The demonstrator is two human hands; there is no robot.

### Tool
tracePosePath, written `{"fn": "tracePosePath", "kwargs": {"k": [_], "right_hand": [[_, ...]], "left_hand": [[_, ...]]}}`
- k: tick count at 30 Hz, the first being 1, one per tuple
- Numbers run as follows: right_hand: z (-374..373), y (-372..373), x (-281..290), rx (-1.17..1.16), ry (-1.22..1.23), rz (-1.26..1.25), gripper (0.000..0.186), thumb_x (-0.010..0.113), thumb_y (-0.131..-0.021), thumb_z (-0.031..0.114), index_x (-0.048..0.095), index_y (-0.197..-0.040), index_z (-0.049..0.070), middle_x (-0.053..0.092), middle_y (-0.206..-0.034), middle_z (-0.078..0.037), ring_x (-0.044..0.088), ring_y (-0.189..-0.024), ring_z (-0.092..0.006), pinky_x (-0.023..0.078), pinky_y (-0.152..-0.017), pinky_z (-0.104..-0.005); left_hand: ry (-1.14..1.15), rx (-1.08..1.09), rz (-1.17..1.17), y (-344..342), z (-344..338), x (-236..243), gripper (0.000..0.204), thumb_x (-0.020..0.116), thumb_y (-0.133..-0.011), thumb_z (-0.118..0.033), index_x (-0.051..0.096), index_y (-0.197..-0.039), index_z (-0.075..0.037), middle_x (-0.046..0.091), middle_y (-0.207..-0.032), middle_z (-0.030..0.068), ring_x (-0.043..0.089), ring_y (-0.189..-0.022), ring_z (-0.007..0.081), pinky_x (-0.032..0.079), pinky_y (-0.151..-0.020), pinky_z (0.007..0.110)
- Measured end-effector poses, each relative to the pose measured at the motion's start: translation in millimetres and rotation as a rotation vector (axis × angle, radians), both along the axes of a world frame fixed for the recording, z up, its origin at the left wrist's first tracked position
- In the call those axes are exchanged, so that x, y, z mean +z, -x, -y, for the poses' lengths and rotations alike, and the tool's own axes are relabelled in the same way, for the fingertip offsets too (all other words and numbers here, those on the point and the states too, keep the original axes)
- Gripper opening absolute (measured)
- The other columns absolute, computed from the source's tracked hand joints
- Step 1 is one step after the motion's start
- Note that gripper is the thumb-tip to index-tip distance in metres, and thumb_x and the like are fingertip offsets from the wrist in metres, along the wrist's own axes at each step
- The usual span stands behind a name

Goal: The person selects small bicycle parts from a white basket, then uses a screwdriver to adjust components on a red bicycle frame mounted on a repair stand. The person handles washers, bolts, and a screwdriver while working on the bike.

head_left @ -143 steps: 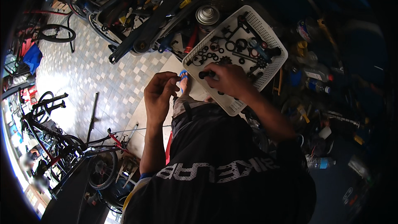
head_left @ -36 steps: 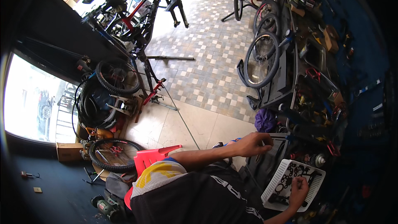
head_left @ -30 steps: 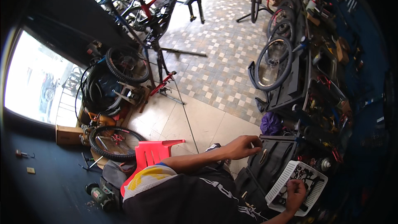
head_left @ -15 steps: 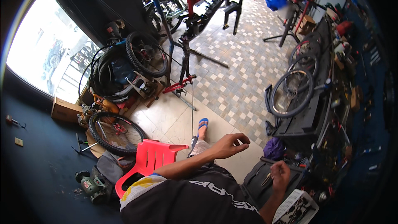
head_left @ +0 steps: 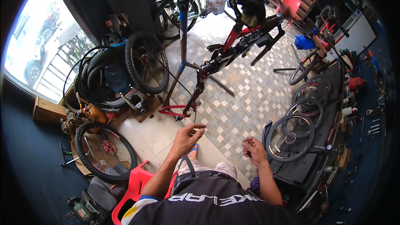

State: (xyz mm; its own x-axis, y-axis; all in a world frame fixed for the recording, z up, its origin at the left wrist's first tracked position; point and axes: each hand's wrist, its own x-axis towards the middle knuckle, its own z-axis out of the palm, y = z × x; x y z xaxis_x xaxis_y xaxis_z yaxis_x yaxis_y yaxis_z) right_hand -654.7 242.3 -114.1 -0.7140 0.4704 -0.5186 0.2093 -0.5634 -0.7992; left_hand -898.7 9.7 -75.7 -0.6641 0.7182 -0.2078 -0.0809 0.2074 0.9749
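So I'm watching through the head cam, and what I'd look at here is how the left hand lines up with the long black-and-red metal bike frame by the grey-and-blue upright stand post. The frame's up ahead of both hands, long axis on a slant from lower left to upper right. Its closest bit is the slim red tubular section at the low end, just past my left fingertips and a touch to the left. Looks apart to me, no contact, though depth is hard to judge. Left is clearly nearer; the right hand hangs off to the other side, nearest the black-tyred spoked wheel and not touching it. Patterned tile floor shows between them. Left fingers are loosely bent, thumb close to index; right's half curled. Can't tell if either's pinching something tiny.
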Motion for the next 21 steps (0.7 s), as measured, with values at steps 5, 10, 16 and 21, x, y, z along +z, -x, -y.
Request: {"fn": "tracePosePath", "kwargs": {"k": [5, 10, 16, 21], "right_hand": [[-80.5, 76.4, -1.3, 0.102, 0.036, 0.001, 0.019, 0.072, -0.098, 0.010, 0.060, -0.110, 0.002, 0.053, -0.066, 0.002, 0.047, -0.050, -0.0079, 0.035, -0.045, -0.0245], [-166.4, 158.5, 4.0, 0.196, -0.066, 0.073, 0.020, 0.067, -0.103, 0.021, 0.061, -0.106, 0.003, 0.048, -0.063, 0.003, 0.042, -0.048, -0.0062, 0.031, -0.044, -0.0239], [-244.9, 272.4, 1.9, 0.303, -0.132, 0.105, 0.032, 0.063, -0.106, 0.036, 0.062, -0.109, 0.003, 0.039, -0.059, 0.006, 0.038, -0.048, -0.0055, 0.028, -0.043, -0.0237], [-266.2, 342.9, -2.4, 0.266, -0.039, 0.131, 0.048, 0.058, -0.106, 0.048, 0.058, -0.122, 0.003, 0.032, -0.059, 0.007, 0.034, -0.048, -0.0057, 0.026, -0.043, -0.0232]], "left_hand": [[-0.038, 0.134, -0.138, 83.1, -47.2, -4.0, 0.022, 0.070, -0.098, -0.017, 0.076, -0.116, -0.007, 0.075, -0.111, 0.0100, 0.069, -0.086, 0.0155, 0.056, -0.078, 0.030], [-0.056, 0.277, -0.095, 137.7, -110.2, -23.1, 0.025, 0.071, -0.098, -0.018, 0.076, -0.119, -0.007, 0.076, -0.100, 0.0077, 0.068, -0.082, 0.0125, 0.055, -0.074, 0.029], [-0.206, 0.440, 0.011, 198.9, -201.4, -42.0, 0.044, 0.073, -0.098, -0.020, 0.064, -0.139, -0.006, 0.073, -0.110, 0.0094, 0.066, -0.089, 0.0106, 0.054, -0.077, 0.027], [-0.240, 0.387, 0.037, 235.6, -248.3, -63.6, 0.066, 0.076, -0.094, -0.019, 0.048, -0.154, -0.010, 0.059, -0.143, 0.0186, 0.065, -0.117, 0.0233, 0.058, -0.087, 0.033]]}}
